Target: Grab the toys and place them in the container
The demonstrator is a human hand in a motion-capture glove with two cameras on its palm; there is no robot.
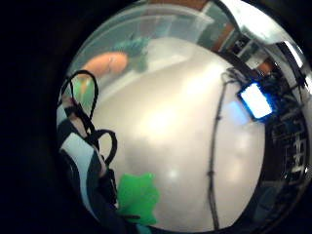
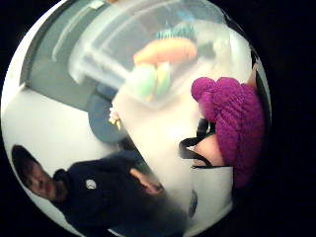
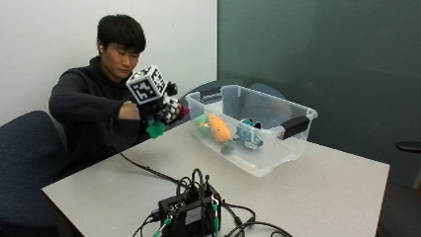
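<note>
Purple-and-green toy [image 3: 158, 127] in gloved right hand [image 3: 164, 111], three toys in clear container [image 3: 276, 148]

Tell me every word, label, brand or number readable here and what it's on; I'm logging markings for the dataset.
No readable text in any view.
Pale label on the teal toy inside the clear container: too small to read.
Round badge on the person's dark top: blurred, unreadable.
Lit screen beyond the table: washed out.
</note>
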